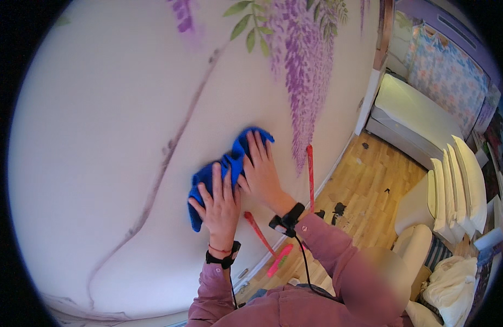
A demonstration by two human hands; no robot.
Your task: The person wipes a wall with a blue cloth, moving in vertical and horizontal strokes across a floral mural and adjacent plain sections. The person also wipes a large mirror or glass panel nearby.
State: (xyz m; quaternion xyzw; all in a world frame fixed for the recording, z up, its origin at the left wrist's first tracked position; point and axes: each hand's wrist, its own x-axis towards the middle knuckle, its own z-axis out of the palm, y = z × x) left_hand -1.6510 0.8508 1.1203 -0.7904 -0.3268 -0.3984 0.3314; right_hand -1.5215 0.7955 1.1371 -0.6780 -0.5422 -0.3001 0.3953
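A blue cloth point(202, 176), likely microfibre, lies bunched and creased against a pale wall point(112, 106). My left hand point(223, 210) holds its lower left part to the wall, palm down with fingers spread. Higher and to the right, my right hand point(263, 175) presses the other end of the same cloth, its fingertips near the top corner. The palms are hidden from view. Left of the cloth runs a painted brown vine stem point(169, 153), and purple painted wisteria blossoms point(302, 81) hang to the right.
Two red handles point(311, 180) point(259, 233) lean by the wall; a pink brush head point(280, 260) is low down. Dark scraps point(339, 209) lie on the wooden floor point(357, 180). Farther right stand a bed or mattress point(419, 110) and stacked pale cushions or panels point(459, 188). Black cables point(306, 261) trail from my wrists.
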